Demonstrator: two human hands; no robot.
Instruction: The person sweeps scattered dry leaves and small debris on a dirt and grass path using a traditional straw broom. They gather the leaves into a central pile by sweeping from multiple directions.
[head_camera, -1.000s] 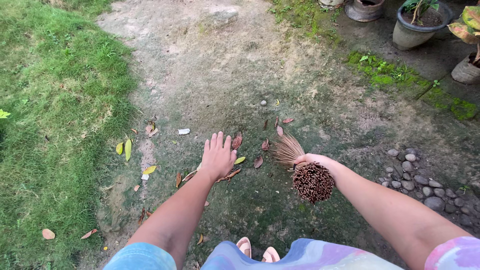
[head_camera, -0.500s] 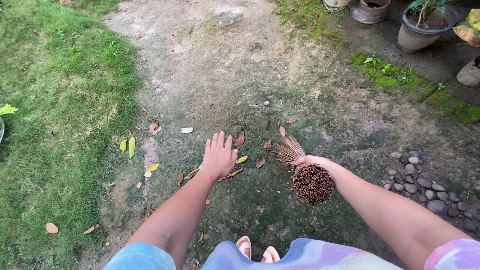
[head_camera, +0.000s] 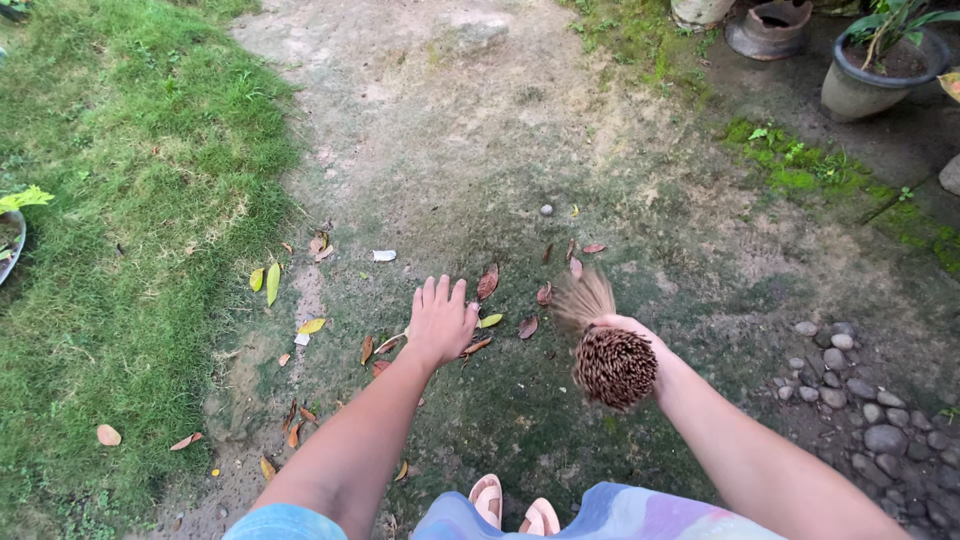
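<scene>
The dirt path (head_camera: 440, 150) takes up most of the view, and its damp, green-tinged surface looks slick, so a foot in the pink sandals (head_camera: 515, 500) at six o'clock could slip during a hard sweep. The lawn (head_camera: 120, 200) runs along the nine o'clock side, and leaves flicked that way would likely lodge in the grass, where stiff bristles catch poorly. At one o'clock stand a grey plant pot (head_camera: 865, 85) and a rusty bowl (head_camera: 768, 28), well apart from the work but in line with a strong stroke that throws grit. The heap of grey stones (head_camera: 865, 400) at four o'clock lies near the right arm; a wide swing could knock the bundle against them or scatter leaves between them. The stick broom (head_camera: 605, 345), a bundle of thin brown ribs, sits just right of centre, gripped around its bound end by the right hand (head_camera: 635, 335), the blurred tips fanning toward twelve o'clock; a loose hold could let ribs slide out. The left hand (head_camera: 440, 320) is spread flat, palm down, holding nothing, close above the dry leaves (head_camera: 487, 283), and near enough to the broom that the tips could rake its fingers. A small pebble (head_camera: 546, 210) and a white scrap (head_camera: 384, 255) lie beyond.
</scene>
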